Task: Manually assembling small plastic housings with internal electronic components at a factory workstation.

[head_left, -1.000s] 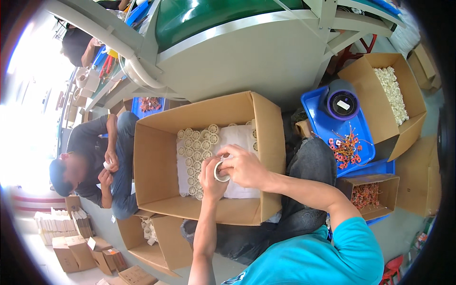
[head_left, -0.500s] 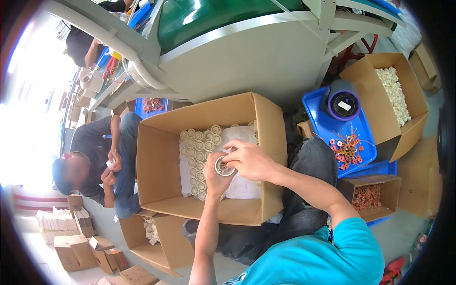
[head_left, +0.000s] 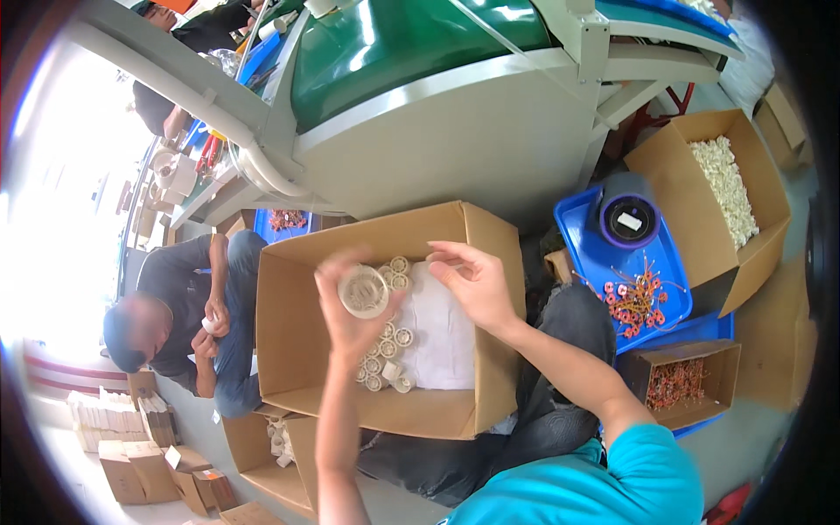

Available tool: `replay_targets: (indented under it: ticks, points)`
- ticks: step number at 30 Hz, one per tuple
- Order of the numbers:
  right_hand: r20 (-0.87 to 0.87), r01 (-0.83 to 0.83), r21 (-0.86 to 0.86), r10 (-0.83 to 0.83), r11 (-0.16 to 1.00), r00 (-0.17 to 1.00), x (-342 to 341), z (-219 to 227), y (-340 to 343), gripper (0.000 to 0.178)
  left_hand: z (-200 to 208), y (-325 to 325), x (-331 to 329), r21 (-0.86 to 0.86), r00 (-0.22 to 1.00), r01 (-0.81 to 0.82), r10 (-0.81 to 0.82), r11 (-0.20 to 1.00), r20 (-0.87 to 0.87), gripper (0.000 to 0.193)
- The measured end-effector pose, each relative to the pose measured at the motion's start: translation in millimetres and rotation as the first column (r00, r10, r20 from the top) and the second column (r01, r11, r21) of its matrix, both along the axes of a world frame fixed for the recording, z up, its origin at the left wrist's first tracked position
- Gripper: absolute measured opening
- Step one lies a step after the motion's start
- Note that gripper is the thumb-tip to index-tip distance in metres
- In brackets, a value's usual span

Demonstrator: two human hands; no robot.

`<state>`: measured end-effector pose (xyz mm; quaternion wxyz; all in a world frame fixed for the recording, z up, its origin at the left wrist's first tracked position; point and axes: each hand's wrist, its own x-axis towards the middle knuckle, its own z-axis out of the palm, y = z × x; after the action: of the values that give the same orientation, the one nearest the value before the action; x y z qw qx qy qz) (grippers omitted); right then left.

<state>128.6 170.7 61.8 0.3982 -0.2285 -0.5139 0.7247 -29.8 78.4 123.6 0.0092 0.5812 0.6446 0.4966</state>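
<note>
the left hand (head_left: 343, 322) is gripping a round white cup (head_left: 364, 291), which sits at nine o'clock from the right hand (head_left: 477, 284), whose fingers stand apart. below them, a cardboard box (head_left: 289, 337) contains round white parts (head_left: 402, 337) and a white sheet (head_left: 444, 337); at three o'clock, a blue tray (head_left: 581, 229) carries red wired parts (head_left: 635, 302).

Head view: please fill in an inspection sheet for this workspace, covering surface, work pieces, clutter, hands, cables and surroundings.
Surface: white sheet inside a large cardboard box.
Work pieces: round white part held up over the box; similar round parts grouped on the sheet, partly hidden.
Clutter: blue tray bearing a dark cylinder with a purple rim.
Hands: left hand holds the round white part, fingers blurred; right hand open, nothing visible in it.
Cables: thin wires among red pieces on the tray.
Surroundings: seated co-worker holding a small white piece; green surface in a pale frame.
</note>
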Motion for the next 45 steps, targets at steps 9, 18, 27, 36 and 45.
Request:
replay_targets:
  ticks: [9,18,27,36,45]
  points:
    - [0.154,0.035,0.000,-0.035,0.999,0.988,-0.7,-23.6,-8.3,0.033,117.1,216.5,-84.1,0.311,0.958,-0.148,0.214,0.939,-0.193,0.068]
    - [0.192,0.040,-0.034,-0.033,0.999,0.981,9.0,-19.2,1.6,0.036,88.2,251.3,-103.4,0.433,0.655,-0.277,0.499,0.857,-0.568,0.084]
    - [-0.004,0.149,-0.234,-0.154,0.961,0.988,9.8,-1.0,23.9,0.033,-234.6,24.0,10.3,-0.512,0.982,0.018,-0.112,0.859,-0.154,0.063]
    - [0.074,0.069,-0.227,-0.053,0.971,0.996,-9.2,-30.2,1.1,0.033,-340.9,-61.8,38.2,-0.849,0.840,0.199,-0.531,0.490,-0.109,0.074]
    - [0.124,0.133,-0.042,-0.127,0.990,0.984,-19.7,-35.7,4.3,0.033,-340.8,-54.4,20.0,-0.833,0.798,0.343,-0.603,0.433,0.015,0.067]
